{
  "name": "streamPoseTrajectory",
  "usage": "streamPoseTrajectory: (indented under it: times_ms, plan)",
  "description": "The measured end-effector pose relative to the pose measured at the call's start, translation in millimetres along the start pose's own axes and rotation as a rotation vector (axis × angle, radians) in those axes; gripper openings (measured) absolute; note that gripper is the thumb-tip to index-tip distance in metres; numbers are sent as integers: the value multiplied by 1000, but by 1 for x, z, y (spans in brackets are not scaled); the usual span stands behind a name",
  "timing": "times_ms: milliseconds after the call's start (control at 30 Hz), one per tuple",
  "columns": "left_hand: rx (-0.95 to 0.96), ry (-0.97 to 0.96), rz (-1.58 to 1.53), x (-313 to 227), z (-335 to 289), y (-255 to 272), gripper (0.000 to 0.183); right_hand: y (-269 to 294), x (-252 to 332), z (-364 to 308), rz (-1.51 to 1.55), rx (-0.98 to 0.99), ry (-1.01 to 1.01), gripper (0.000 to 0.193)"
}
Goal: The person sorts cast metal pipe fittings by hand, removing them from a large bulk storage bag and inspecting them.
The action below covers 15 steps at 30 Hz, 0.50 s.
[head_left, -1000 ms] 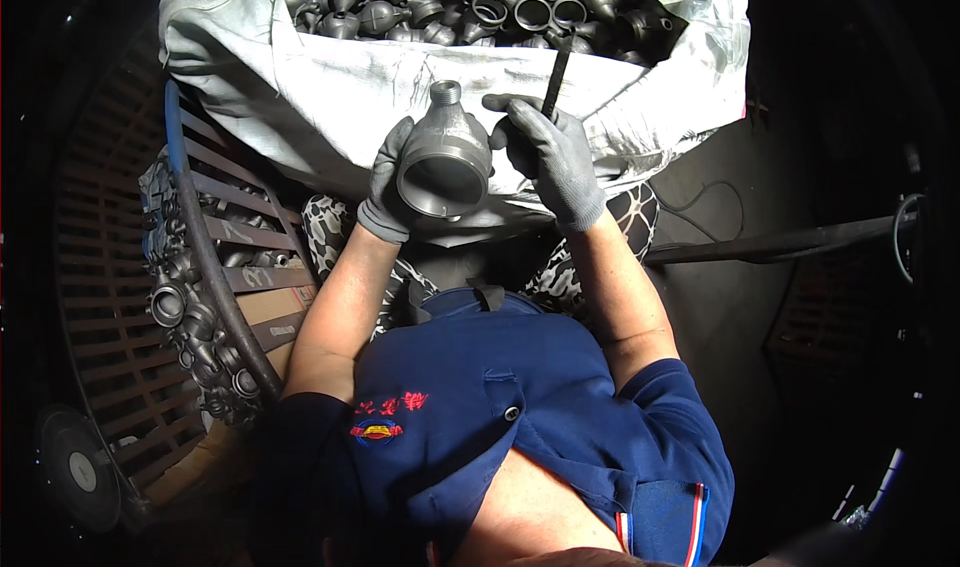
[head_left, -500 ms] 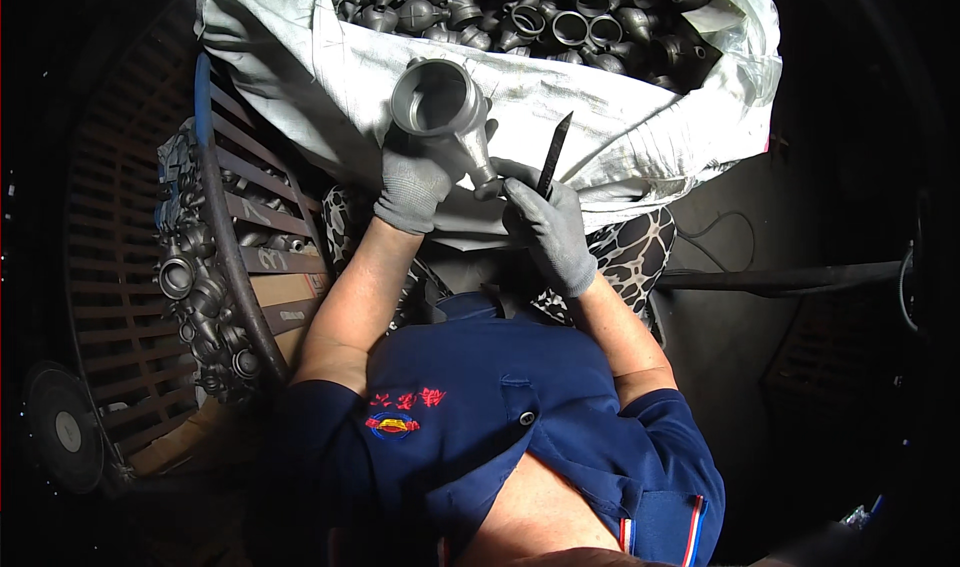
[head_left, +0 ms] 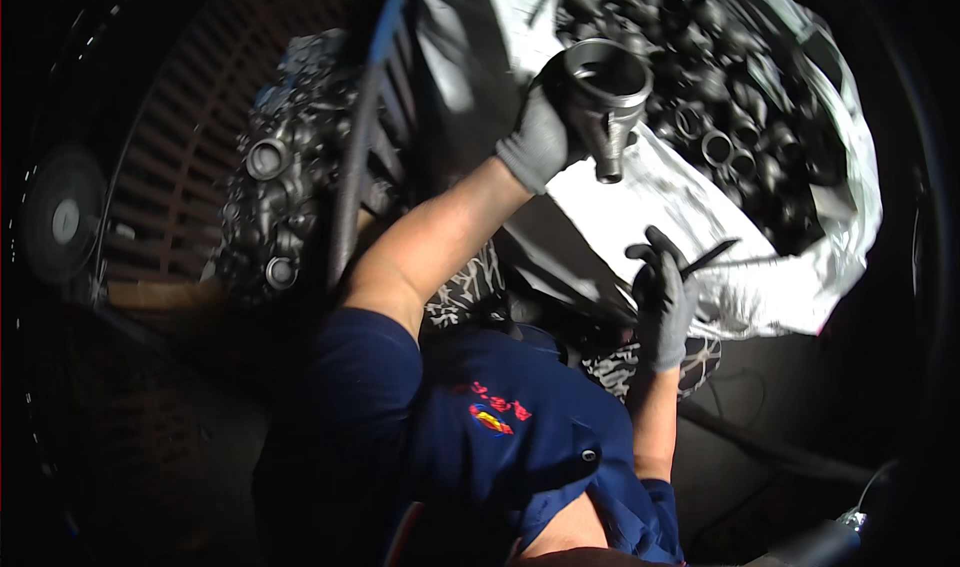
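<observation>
Grey-gloved left fingers [head_left: 545,127] grip one metal fitting [head_left: 606,117]; right fingers [head_left: 668,267] hold one slim dark tool [head_left: 712,255].

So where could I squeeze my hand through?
Between the held metal fitting and the right hand, over the bare side of the white sack. It's crowded in the sack's mouth and the slatted basket: both hold piled fittings.

The head camera looked steeply down from the wearer's head, its fisheye bending edges. Close below lay the shirt [head_left: 500,367]; farther out came left hand [head_left: 540,142] and right hand [head_left: 663,297], sack [head_left: 640,212] upper right, crate [head_left: 195,192] left.
</observation>
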<state>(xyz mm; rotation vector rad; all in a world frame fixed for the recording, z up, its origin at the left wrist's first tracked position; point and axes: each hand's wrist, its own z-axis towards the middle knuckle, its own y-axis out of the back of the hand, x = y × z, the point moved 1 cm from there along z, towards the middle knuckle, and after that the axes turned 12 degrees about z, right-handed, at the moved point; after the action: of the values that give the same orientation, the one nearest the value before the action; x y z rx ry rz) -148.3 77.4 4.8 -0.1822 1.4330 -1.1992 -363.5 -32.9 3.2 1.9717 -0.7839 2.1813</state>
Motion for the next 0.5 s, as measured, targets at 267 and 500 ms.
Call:
streamPoseTrajectory:
  times_ms: [267, 500]
  plan:
    - [-213, -504, 150, -245, 45, 86, 28, 46, -35, 11, -296, -51, 118, 43]
    - [-855, -404, 352, -330, -80, 255, 45, 81, -54, 22, -265, -111, 34, 35]
